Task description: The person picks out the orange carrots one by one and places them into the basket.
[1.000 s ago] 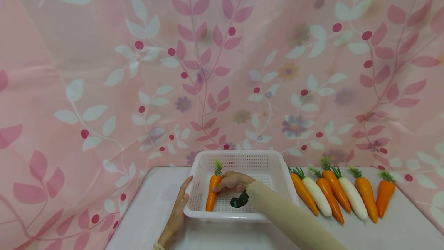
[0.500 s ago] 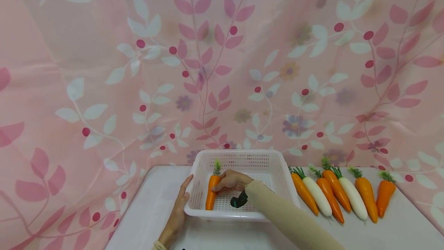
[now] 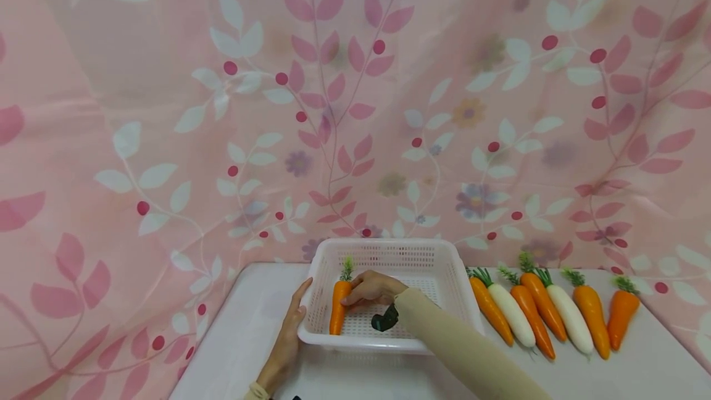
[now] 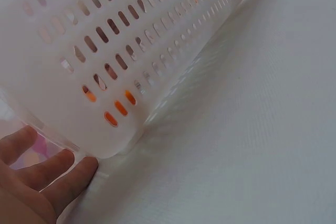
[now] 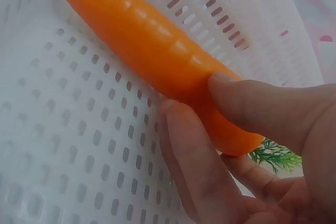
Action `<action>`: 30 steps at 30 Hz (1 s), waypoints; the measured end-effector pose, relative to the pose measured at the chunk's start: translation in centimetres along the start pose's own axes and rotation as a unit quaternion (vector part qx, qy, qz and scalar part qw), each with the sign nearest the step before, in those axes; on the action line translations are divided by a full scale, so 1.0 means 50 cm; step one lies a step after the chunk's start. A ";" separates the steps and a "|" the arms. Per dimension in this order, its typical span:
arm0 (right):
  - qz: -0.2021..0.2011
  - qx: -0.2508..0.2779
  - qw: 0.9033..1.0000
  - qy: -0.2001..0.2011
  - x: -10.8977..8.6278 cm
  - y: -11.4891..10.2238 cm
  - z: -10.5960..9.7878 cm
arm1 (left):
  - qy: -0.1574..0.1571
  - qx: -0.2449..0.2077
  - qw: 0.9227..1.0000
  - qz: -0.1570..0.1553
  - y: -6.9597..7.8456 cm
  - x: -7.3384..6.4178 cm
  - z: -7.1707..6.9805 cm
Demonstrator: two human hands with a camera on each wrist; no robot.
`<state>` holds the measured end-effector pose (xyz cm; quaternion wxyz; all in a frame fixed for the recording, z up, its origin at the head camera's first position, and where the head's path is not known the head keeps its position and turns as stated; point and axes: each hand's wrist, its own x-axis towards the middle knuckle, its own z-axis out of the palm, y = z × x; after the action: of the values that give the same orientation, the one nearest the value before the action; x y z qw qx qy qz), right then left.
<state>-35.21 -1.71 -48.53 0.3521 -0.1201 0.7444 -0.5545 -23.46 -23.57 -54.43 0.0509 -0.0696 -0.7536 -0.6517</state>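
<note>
Slight leftward shift of tapered glossy orange carrot [image 3: 337,313] inside white perforated plastic basket [image 3: 366,344]; right hand [image 3: 373,287], nearer, pinches its right side; long axis near-to-far; left hand [image 3: 288,331], outstretched, touches basket's left side

The person's left hand [image 3: 287,326] is at the left, its wrist [image 3: 270,376] coming in from the near edge in a pale cuff [image 3: 257,392] and angled toward the far right. Its fingers [image 4: 73,179] reach out nearly straight, with gaps between them. The right arm [image 3: 466,344], in a long beige sleeve, enters from the near right and slants far and leftward. The right hand [image 3: 374,289] points left, its thumb [image 5: 262,103] set opposite the bent index finger [image 5: 191,153] in a pinch.
</note>
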 end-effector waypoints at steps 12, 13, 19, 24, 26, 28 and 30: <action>-0.005 -0.012 1.000 -0.020 0.003 0.001 0.001 | -0.005 -0.004 1.000 0.000 -0.001 -0.001 0.001; -0.004 -0.015 1.000 -0.021 0.003 0.001 0.001 | -0.005 -0.002 1.000 -0.001 -0.001 -0.001 0.001; -0.003 -0.020 0.999 -0.029 0.003 -0.002 0.002 | 0.000 0.004 1.000 -0.001 -0.003 0.000 0.000; -0.006 -0.024 0.999 -0.029 0.003 -0.001 0.001 | 0.002 0.006 1.000 0.001 -0.002 0.001 0.000; -0.005 -0.028 0.999 -0.026 0.002 -0.002 0.000 | 0.001 0.002 1.000 0.003 -0.003 0.001 0.000; -0.002 -0.032 0.999 -0.022 -0.002 -0.003 -0.001 | 0.000 -0.002 1.000 0.004 -0.003 0.001 0.000; 0.000 -0.036 0.999 -0.016 -0.007 -0.005 -0.003 | -0.001 -0.003 1.000 0.006 -0.004 0.000 -0.001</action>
<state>-35.08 -1.48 -48.15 0.3589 -0.1418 0.7584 -0.5252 -23.49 -23.64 -54.64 0.0538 -0.0751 -0.7513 -0.6534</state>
